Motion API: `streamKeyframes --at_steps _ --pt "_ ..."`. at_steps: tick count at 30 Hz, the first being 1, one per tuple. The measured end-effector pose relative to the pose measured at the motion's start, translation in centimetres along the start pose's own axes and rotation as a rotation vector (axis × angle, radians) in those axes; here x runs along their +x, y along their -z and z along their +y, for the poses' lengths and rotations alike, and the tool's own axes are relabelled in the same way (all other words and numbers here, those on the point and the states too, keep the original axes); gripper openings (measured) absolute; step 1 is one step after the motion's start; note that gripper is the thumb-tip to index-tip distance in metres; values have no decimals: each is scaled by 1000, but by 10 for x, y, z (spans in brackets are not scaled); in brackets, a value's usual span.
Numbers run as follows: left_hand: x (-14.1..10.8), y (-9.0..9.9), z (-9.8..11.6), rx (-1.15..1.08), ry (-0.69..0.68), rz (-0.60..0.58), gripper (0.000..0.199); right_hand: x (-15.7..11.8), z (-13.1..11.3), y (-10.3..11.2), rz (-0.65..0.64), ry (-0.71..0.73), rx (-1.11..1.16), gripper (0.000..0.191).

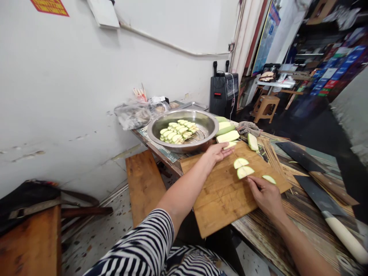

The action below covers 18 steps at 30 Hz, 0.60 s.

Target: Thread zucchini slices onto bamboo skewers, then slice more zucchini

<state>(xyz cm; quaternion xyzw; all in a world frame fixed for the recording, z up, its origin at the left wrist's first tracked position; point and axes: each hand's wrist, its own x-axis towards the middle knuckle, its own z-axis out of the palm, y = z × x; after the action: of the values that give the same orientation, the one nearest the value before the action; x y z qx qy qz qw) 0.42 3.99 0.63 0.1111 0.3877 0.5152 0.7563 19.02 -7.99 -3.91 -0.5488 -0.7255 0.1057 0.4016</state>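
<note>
The person's right hand, at the near right part of a rectangular brown wooden cutting board, has thumb and forefinger pinched together on the end of a thin pale wooden skewer. Two pale half-round zucchini slices with green rims sit side by side along it, over the board. The left hand lies palm partly up at the board's far edge, its fingertips against a pale green-edged zucchini piece; I can't tell whether they grip it. Just right of the two slices, one thin green-edged slice lies on the board. Behind the left hand, a wide round stainless-steel basin holds a heap of skewered slices. On the table's right side, beside loose bamboo sticks, lie two dark-bladed cleavers, one with a brown wooden handle, the other with a cream one.
</note>
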Motion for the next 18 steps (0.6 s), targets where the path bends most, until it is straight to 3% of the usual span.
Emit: streamKeyframes --at_steps 18 --pt "-1 0 -2 75 -60 -28 10 1 1 1 -9 -8 -13 32"
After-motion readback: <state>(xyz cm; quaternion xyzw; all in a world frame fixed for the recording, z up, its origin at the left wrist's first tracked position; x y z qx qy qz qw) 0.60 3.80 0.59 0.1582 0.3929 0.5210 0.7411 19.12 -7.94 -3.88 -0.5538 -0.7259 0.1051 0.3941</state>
